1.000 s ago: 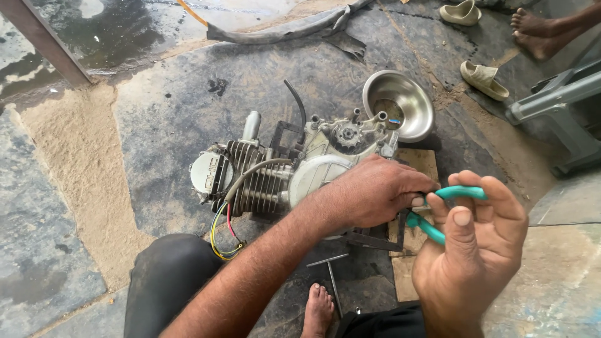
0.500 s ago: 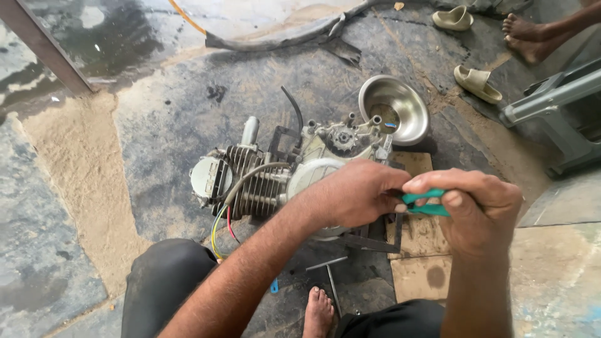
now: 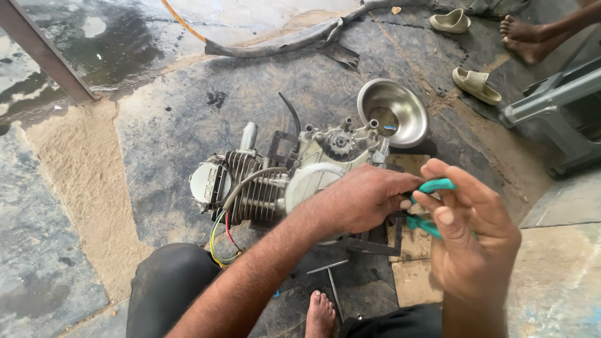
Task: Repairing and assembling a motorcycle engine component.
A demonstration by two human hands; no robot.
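Teal-handled pliers, stiff and light, sit gripped by right hand fingers; left hand rests closed on heavy, greasy grey metal engine.

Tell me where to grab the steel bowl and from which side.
Take the steel bowl by its thin rim at the far edge, coming down from above. It sits open side up on the floor, its near side crowded by the engine, while the far rim looks free. Both hands are busy: the right hand holds the teal-handled pliers and the left hand rests at the engine.
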